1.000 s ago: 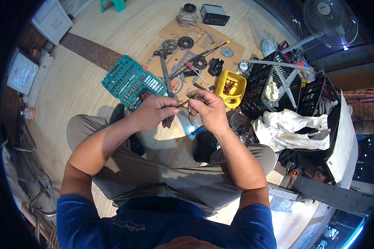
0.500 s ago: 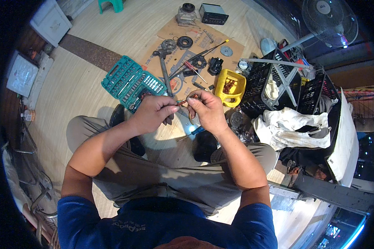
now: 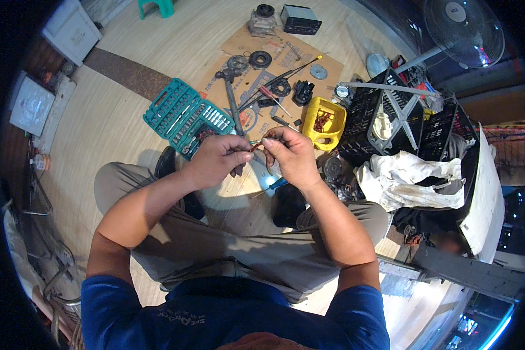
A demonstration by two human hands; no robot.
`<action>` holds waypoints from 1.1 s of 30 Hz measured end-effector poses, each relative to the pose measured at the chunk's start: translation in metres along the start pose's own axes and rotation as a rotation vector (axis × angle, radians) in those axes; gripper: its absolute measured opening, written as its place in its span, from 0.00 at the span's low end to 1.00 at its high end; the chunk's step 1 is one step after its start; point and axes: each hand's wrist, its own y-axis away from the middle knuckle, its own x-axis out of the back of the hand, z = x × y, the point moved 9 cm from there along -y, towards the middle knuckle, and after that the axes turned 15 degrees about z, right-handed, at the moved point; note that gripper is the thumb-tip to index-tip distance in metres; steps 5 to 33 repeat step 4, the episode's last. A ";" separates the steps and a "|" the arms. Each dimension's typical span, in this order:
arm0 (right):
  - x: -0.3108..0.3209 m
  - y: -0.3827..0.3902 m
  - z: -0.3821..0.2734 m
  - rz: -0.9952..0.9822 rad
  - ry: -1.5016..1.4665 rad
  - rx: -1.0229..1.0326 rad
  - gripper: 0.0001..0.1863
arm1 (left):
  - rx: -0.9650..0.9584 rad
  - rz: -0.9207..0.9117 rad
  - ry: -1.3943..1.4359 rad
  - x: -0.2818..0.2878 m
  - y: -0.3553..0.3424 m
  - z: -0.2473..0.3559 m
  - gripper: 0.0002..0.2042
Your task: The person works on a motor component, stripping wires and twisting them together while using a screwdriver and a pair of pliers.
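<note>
My left hand (image 3: 220, 157) and my right hand (image 3: 290, 153) meet in front of me above the floor. Between their pinched fingertips runs a short reddish copper wire (image 3: 255, 147), gripped from both sides; most of it is hidden by the fingers. Just left of my left hand lies an open teal socket set (image 3: 186, 119). Beyond my right hand stands a cut-open yellow container (image 3: 331, 131) with copper wire (image 3: 322, 121) inside. Below the hands, a blue-handled screwdriver (image 3: 278, 184) rests on the floor.
A flattened cardboard sheet (image 3: 326, 58) carries a hammer (image 3: 232, 99), a red-handled screwdriver (image 3: 269, 94) and several round machine parts. To the right are a black crate (image 3: 361, 119), a white cloth (image 3: 411, 178) and a standing fan (image 3: 464, 32). At the back sits a car radio (image 3: 301, 20).
Both hands stay nearly in place. The fingers have shifted slightly on the wire, and less of it shows by the right hand.
</note>
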 end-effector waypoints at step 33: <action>-0.004 0.001 -0.003 -0.070 -0.089 0.001 0.07 | 0.067 -0.120 0.021 -0.003 0.000 -0.007 0.06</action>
